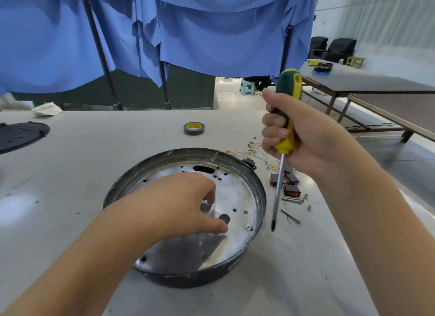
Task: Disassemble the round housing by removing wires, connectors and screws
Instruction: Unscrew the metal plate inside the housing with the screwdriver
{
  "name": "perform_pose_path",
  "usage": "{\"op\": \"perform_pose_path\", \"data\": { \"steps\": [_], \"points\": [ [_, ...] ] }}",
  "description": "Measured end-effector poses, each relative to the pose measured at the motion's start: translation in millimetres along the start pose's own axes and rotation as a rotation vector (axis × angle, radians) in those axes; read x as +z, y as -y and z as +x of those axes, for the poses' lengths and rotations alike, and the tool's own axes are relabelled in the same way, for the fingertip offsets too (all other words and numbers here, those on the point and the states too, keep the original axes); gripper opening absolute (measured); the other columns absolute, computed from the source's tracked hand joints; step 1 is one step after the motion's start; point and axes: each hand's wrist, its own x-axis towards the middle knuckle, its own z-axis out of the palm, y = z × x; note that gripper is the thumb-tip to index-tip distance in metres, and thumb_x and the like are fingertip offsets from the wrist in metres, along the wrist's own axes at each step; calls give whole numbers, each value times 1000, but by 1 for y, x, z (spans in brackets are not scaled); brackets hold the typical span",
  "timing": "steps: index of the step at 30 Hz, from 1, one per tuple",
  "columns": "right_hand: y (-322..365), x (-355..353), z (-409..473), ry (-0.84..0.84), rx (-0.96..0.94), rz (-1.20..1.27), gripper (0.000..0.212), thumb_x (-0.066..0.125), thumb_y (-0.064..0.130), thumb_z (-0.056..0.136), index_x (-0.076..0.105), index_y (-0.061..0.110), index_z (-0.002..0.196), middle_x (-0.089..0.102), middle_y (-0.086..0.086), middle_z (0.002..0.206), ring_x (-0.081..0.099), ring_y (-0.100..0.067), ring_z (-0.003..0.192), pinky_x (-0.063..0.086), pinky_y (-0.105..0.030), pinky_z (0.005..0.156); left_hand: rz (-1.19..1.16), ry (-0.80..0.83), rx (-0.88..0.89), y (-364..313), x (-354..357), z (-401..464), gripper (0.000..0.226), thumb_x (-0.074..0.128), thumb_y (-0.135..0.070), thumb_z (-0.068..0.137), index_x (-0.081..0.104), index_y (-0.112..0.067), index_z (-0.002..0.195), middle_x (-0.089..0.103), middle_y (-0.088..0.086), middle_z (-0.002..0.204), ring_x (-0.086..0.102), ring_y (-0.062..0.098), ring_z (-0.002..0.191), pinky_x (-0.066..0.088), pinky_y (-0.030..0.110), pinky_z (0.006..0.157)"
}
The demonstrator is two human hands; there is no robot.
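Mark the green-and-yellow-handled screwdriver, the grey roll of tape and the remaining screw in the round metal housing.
green-and-yellow-handled screwdriver (285,118), head view, handle.
grey roll of tape (194,128), head view, outer wall.
remaining screw (248,227), head view, screw head.

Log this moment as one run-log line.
left hand: fingers inside round housing | right hand: grips screwdriver, tip beside rim, off work | screw: still in plate | loose parts: table right

housing (255,193) centre table (94,155) | tape (194,128) behind | switches (288,185) right

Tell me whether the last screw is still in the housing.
In: one silver cross-head screw sits in the round metal housing's plate, near its right rim.
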Motion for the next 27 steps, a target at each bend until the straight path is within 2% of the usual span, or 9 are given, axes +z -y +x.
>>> {"op": "perform_pose_path", "data": {
  "steps": [6, 10, 16, 27],
  "points": [
    [-8, -1, 9, 5, 15, 55, 16, 49, 24, 95, 44, 15, 82, 45, 1, 58, 43, -10, 51, 42, -22, 53, -59, 18, 132, -17, 9, 2, 53, 59, -67, 77, 52, -41, 122, 56, -20, 122, 51, 5, 111, 42, 25, 90],
    [-16, -1, 14, 2, 23, -36, 15, 50, 24, 96, 45, 15, 85, 49, 2, 58, 46, -10, 50, 44, -24, 55, -16, 37, 176, -22, 15, 3, 49, 56, -62, 82, 53, -38, 125, 61, -16, 122, 53, 10, 112, 46, 34, 95],
    [-23, -4, 17, -18, 74, -99, 14, 51, 25, 97, 47, 15, 87, 50, 3, 57, 46, -9, 48, 44, -25, 58, -47, 56, 186, -22, 16, 2, 54, 55, -57, 84, 43, -40, 134, 55, -17, 128, 50, 9, 117, 44, 33, 99],
    [-23, -6, 19, -29, 77, -67, 13, 51, 24, 97, 46, 14, 90, 51, 2, 57, 47, -9, 49, 45, -25, 58, -37, 90, 190, -20, 17, 3, 49, 53, -58, 84, 49, -38, 128, 53, -16, 131, 50, 10, 118, 44, 35, 100]
  ]
}}
